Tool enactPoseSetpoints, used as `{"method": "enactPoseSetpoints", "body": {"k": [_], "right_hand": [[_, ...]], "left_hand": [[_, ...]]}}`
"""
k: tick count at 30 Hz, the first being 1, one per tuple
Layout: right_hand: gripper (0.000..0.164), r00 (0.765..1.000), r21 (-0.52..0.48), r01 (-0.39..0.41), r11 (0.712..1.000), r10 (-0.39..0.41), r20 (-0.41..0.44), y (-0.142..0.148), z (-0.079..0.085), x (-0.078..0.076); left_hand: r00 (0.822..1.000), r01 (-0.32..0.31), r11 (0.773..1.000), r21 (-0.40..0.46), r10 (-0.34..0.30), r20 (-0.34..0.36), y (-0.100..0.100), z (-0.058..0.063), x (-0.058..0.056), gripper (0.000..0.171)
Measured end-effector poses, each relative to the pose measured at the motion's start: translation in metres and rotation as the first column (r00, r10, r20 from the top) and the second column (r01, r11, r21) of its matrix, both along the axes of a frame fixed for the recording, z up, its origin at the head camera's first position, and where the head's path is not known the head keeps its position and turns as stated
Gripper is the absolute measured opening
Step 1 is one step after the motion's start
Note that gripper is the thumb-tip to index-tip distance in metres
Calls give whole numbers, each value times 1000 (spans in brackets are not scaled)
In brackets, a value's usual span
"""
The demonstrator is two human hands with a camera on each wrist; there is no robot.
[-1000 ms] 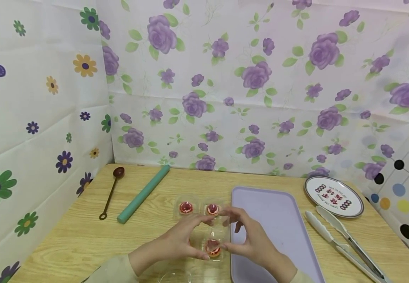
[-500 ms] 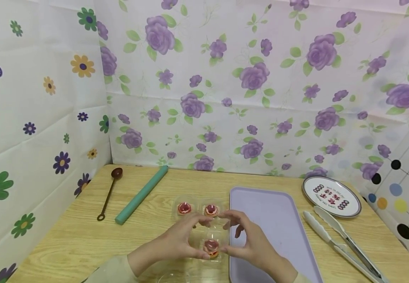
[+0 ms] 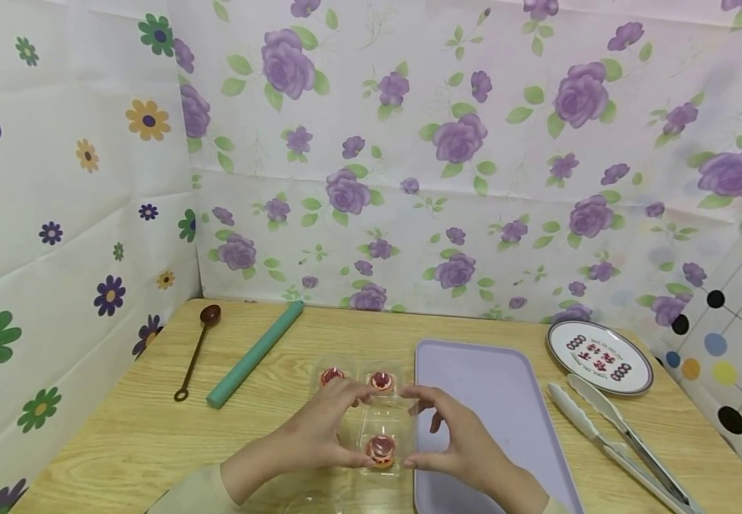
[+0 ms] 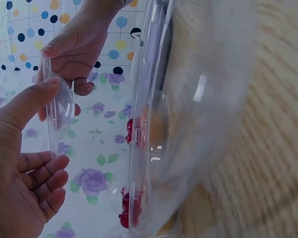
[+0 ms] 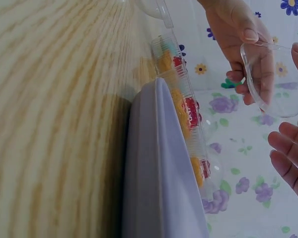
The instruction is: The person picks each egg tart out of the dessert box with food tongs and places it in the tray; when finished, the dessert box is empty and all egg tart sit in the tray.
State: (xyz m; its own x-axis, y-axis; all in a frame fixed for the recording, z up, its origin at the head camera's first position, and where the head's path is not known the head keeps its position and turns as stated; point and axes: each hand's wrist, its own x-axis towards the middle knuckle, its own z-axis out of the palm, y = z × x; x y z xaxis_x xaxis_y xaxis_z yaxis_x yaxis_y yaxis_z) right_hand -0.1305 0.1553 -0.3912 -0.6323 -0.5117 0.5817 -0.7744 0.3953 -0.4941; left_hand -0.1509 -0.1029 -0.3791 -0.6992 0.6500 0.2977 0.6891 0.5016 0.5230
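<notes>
Both hands hold a clear domed plastic lid (image 4: 62, 109) between them, above clear plastic packaging (image 3: 403, 467). My left hand (image 3: 313, 432) grips its left side with thumb and fingers. On the opposite side, my right hand (image 3: 464, 442) grips the rim. In the right wrist view the lid (image 5: 268, 82) is apart from the packaging. Through the lid shows a small tart with red topping (image 3: 382, 452). Two more tarts sit farther back, one at the right (image 3: 382, 381) and one at the left (image 3: 332, 374), partly behind my left fingers.
A lilac tray (image 3: 480, 385) lies right of the packaging. Beyond it are metal tongs (image 3: 628, 442) and a printed plate (image 3: 600, 357). A green rolling rod (image 3: 255, 355) and a brown long-handled spoon (image 3: 197, 353) lie left. Another clear lid (image 3: 313, 505) is near the front edge.
The hands stay over the front tart. My right thumb has moved slightly right and nearer to me. The head view has shifted a little, sliding the scene left.
</notes>
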Motion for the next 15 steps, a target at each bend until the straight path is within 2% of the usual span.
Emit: {"method": "enactPoseSetpoints", "body": {"k": [4,9,15], "right_hand": [[82,1000,22,20,1000,-20,-13,0,0,3],[78,999,58,37,998,-37,-8,1,-2,7],[75,1000,83,4,997,-4,6,3,-3,15]], "left_hand": [[999,-1,1000,-8,0,-47,-2,1,4,84],[998,-24,999,-29,22,-58,-3,4,9,82],[992,-35,998,-58,28,-125,-3,2,18,79]]}}
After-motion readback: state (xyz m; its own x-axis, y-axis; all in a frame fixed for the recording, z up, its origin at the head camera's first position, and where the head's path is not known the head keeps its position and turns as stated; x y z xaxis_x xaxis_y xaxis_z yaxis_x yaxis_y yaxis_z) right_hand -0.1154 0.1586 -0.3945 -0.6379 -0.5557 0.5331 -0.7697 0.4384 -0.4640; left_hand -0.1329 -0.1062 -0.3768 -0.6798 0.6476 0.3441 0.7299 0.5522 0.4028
